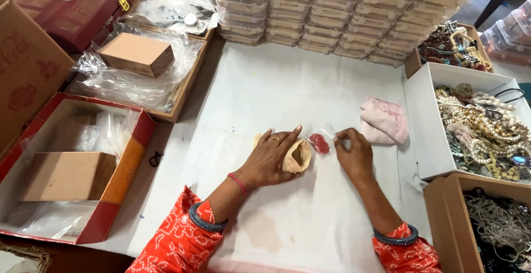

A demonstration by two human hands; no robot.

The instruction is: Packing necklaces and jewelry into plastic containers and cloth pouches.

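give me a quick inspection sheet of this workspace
surface: white cloth-covered table, faintly stained near the front
job's things: small beige fabric pouch; small clear plastic packet with a red item
clutter: folded pink cloth; white box of mixed jewellery; stacked clear plastic cases; brown cardboard boxes
grippers: left hand holds pouch open; right hand pinches packet
cables: nothing seen
surroundings: red-edged tray at left

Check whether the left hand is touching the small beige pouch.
Touching. The head view shows the left hand lying over the beige pouch, fingers holding its mouth open, with no gap between them.
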